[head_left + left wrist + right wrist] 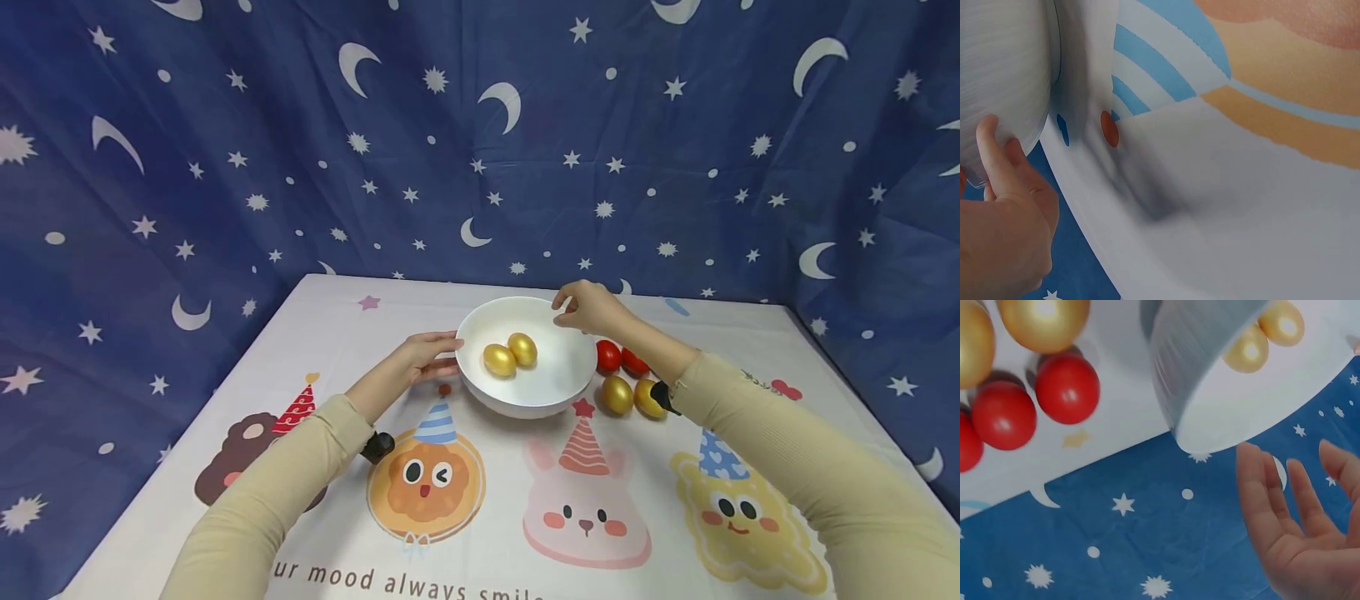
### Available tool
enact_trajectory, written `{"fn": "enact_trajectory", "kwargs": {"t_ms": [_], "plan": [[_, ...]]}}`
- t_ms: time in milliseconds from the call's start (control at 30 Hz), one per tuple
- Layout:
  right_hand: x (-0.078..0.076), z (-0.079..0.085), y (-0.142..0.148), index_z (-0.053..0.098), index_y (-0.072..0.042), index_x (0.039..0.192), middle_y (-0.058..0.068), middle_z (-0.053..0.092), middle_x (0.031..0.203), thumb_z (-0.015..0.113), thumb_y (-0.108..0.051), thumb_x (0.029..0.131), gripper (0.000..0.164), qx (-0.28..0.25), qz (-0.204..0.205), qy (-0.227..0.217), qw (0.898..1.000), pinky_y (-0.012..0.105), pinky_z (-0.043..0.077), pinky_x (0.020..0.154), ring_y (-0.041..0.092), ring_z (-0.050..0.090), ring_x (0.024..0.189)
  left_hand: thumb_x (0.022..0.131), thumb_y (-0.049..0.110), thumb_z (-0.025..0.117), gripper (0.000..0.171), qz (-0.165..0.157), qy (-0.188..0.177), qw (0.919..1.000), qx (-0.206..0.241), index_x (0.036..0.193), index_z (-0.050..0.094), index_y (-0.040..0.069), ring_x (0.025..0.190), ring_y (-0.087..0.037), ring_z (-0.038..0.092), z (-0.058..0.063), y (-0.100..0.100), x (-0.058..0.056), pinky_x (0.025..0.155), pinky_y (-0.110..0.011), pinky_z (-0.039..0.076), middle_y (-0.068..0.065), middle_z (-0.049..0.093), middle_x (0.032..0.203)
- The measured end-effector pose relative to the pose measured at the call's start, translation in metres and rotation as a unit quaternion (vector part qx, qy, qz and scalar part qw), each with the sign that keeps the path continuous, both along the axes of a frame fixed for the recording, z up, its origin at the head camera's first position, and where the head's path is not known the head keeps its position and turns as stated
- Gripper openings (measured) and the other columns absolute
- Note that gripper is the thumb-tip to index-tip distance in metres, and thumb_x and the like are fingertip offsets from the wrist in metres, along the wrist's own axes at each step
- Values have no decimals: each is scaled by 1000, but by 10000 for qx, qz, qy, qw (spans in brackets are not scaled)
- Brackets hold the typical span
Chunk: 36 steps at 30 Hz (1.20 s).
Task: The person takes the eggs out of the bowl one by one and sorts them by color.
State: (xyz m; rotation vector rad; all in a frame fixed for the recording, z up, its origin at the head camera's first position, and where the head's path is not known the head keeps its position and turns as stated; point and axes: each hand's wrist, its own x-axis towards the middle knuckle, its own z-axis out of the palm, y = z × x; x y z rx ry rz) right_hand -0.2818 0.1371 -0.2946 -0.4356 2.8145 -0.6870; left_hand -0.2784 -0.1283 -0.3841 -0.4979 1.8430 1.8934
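A white bowl sits on the table with two golden eggs inside. My left hand grips the bowl at its left rim; in the left wrist view, fingertips rest on the outer wall. Above the bowl's far right rim is my right hand, its fingers loosely bent with nothing between them. The right wrist view shows those fingers spread beside the rim. Outside the bowl on the right lie two more golden eggs and several red eggs, partly behind the right forearm in the head view.
A white tablecloth with printed cartoon faces covers the table. Behind it hangs a dark blue curtain with moons and stars. The right forearm reaches across the table's right side.
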Motion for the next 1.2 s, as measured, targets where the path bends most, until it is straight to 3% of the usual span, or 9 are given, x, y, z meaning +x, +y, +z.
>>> {"fn": "enact_trajectory", "kwargs": {"t_ms": [100, 333, 567, 667, 800, 1033, 1200], "plan": [[-6, 2, -9, 61, 1, 116, 22, 65, 103, 66, -12, 88, 31, 143, 89, -182, 9997, 31, 64, 68, 31, 61, 84, 89, 17, 67, 48, 74, -10, 9999, -77, 134, 53, 15, 108, -23, 64, 1, 1, 1, 81, -23, 61, -12, 55, 133], [-16, -3, -36, 61, -1, 119, 20, 64, 107, 66, -13, 87, 34, 554, 212, -337, 9977, 28, 62, 63, 26, 60, 82, 89, 15, 65, 49, 112, -116, 9999, -18, 136, 51, 14, 118, -28, 57, 1, 1, 4, 66, -18, 62, -14, 53, 136], [-29, -10, -57, 60, -3, 121, 19, 56, 128, 65, -14, 87, 36, 675, 156, -510, 9963, 34, 63, 67, 27, 59, 94, 91, 13, 63, 49, 76, -18, 9999, 123, 138, 49, 13, 106, -24, 62, 2, 0, 6, 72, -20, 62, -15, 50, 138], [-33, -11, -60, 60, -3, 122, 20, 57, 126, 64, -14, 88, 36, 629, 109, -715, 9954, 35, 64, 71, 32, 61, 100, 90, 12, 63, 49, 110, -1, 9997, 198, 138, 49, 13, 102, -22, 62, 3, 2, 6, 72, -21, 63, -15, 50, 138], [-38, -16, -62, 60, -3, 120, 20, 58, 125, 63, -16, 89, 34, 466, 14, -1024, 9937, 43, 62, 82, 38, 60, 108, 90, 12, 64, 50, 112, -26, 9997, 224, 138, 49, 13, 108, -25, 62, 3, 4, 6, 72, -22, 63, -16, 51, 137], [-47, -26, -68, 60, -3, 117, 20, 57, 123, 64, -16, 88, 32, 162, -178, -1398, 9899, 46, 59, 89, 39, 57, 113, 89, 14, 66, 49, 169, -100, 9997, 149, 136, 51, 14, 105, -24, 64, 2, 2, 4, 71, -20, 62, -15, 55, 133], [-53, -32, -68, 56, -2, 124, 21, 55, 122, 61, -15, 90, 36, 117, -364, -1729, 9842, 48, 57, 93, 39, 55, 114, 89, 13, 65, 49, 125, -60, 9998, 170, 136, 51, 14, 114, -28, 60, 1, 0, 4, 69, -18, 62, -13, 54, 134]]}}
